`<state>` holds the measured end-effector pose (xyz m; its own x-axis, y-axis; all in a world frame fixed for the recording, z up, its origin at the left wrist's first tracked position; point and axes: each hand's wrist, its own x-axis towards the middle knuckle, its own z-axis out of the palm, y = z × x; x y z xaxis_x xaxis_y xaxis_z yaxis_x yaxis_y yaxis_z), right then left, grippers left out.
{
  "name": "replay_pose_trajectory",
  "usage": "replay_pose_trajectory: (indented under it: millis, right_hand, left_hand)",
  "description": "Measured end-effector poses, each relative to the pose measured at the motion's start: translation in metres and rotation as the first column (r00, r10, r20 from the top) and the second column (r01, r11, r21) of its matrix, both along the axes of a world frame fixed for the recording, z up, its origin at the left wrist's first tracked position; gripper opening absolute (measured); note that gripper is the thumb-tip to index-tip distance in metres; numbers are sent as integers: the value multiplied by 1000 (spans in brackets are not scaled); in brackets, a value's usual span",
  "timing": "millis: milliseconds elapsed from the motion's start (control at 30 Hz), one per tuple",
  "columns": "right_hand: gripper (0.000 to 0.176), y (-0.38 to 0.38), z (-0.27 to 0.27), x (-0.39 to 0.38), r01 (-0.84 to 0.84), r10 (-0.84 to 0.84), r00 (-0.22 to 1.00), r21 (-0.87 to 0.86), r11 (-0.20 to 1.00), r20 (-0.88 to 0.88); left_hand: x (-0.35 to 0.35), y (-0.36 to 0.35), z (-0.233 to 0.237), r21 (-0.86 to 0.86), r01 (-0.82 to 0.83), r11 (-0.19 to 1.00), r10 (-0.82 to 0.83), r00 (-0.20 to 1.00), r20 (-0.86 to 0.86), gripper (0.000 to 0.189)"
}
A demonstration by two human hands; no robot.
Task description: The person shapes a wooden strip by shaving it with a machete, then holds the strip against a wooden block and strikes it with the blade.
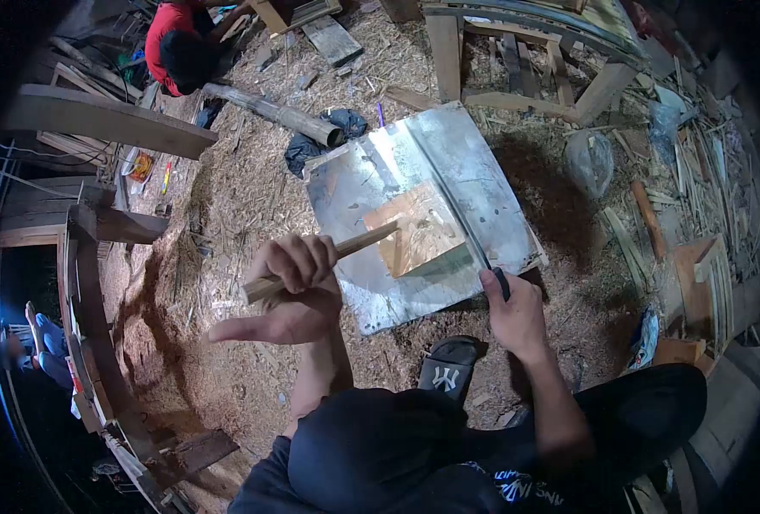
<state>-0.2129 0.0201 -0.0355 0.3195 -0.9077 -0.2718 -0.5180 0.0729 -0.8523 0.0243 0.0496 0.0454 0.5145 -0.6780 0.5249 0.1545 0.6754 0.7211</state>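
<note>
My left hand [290, 291] has its fingers curled round a thin wooden stick [364, 239], its thumb pointing out to the left. The stick's far end overlaps a square wooden block [427, 244]. My right hand [518, 315] grips the dark handle of a long, narrow-bladed knife [448, 193]. Its blade slants up and away along the block's right side, above a worn, metal-faced board [482, 163]. The block rests on this board, with pale chips or cut marks on its top.
Wood shavings cover the ground. A slipper [448, 368] lies in front of me. Wooden frames [521, 103] stand at the back right. A hollow pole [277, 113] and black plastic [303, 154] lie behind the board. A person in red [170, 47] crouches at back left.
</note>
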Motion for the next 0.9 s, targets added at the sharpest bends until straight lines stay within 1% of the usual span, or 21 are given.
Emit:
replay_pose_trajectory:
  millis: [33, 67, 100, 133, 167, 233, 267, 333, 367, 467, 533, 567, 633, 700, 767, 800, 833, 867, 900]
  right_hand:
    - [57, 2, 2, 2, 35, -32, 997, -41, 999, 75]
    - [57, 4, 3, 4, 37, -33, 997, -42, 998, 74]
    - [57, 7, 4, 6, 8, -2, 990, -39, 999, 140]
    - [57, 11, 6, 8, -21, 29, 978, -37, 999, 205]
    - [57, 16, 6, 11, -20, 27, 979, -38, 999, 204]
    - [58, 26, 7, 17, -78, 73, 972, 18, 997, 223]
    - [58, 30, 11, 19, -88, 76, 969, 42, 995, 234]
    - [58, 37, 12, 23, -90, 71, 963, 60, 994, 261]
    - [58, 41, 10, 23, -104, 79, 955, 75, 992, 287]
    - [58, 44, 3, 26, -122, 95, 960, 86, 989, 263]
    - [58, 44, 2, 27, -121, 97, 963, 82, 989, 250]
    - [58, 44, 3, 27, -118, 92, 963, 90, 989, 254]
    - [58, 46, 2, 28, -115, 85, 962, 105, 988, 258]
    - [57, 48, 0, 30, -123, 88, 950, 100, 987, 298]
    - [56, 46, -1, 29, -130, 101, 959, 93, 987, 265]
    - [55, 44, -1, 30, -135, 113, 966, 81, 988, 232]
    - [55, 41, 0, 32, -134, 112, 966, 80, 988, 231]
    - [53, 38, 3, 33, -111, 101, 963, 23, 994, 251]
    - [52, 36, 8, 34, -86, 92, 958, -34, 996, 272]
  left_hand:
    - [0, 2, -2, -1, 2, 1000, -2, 1000, 0, 80]
    - [2, 5, -6, -13, 68, 998, -69, 996, -57, 81]
    - [2, 6, -8, -29, 134, 991, -136, 984, -114, 81]
    - [1, 7, -8, 2, 96, 995, -95, 987, -133, 81]
    - [-1, 7, -9, 1, 98, 995, -97, 986, -134, 81]
    - [-7, 9, -12, -33, 62, 998, -62, 998, -5, 82]
    - [-9, 9, -13, -33, 71, 997, -71, 997, -4, 82]
    - [-10, 10, -17, -56, 92, 994, -95, 994, -61, 83]
    - [-9, 11, -19, -54, 94, 994, -97, 993, -62, 83]
    - [-13, 9, -12, -88, 51, 995, -57, 997, -58, 81]
    - [-21, 10, -7, -3, -49, 999, 49, 998, -31, 79]
    - [-18, 10, -8, -3, -47, 999, 47, 998, -31, 79]
    - [-9, 13, -11, -12, 71, 997, -72, 986, -153, 77]
    - [-6, 11, -15, -13, 43, 999, -45, 982, -182, 75]
    - [-8, 10, -16, 50, -123, 991, 130, 978, -161, 70]
    - [-9, 10, -15, 49, -123, 991, 129, 978, -161, 70]
    - [-9, 8, -14, 72, -162, 984, 172, 968, -180, 69]
    - [-10, 8, -12, 97, -201, 975, 217, 956, -199, 68]
    - [-10, 8, -12, 97, -202, 975, 218, 955, -200, 68]
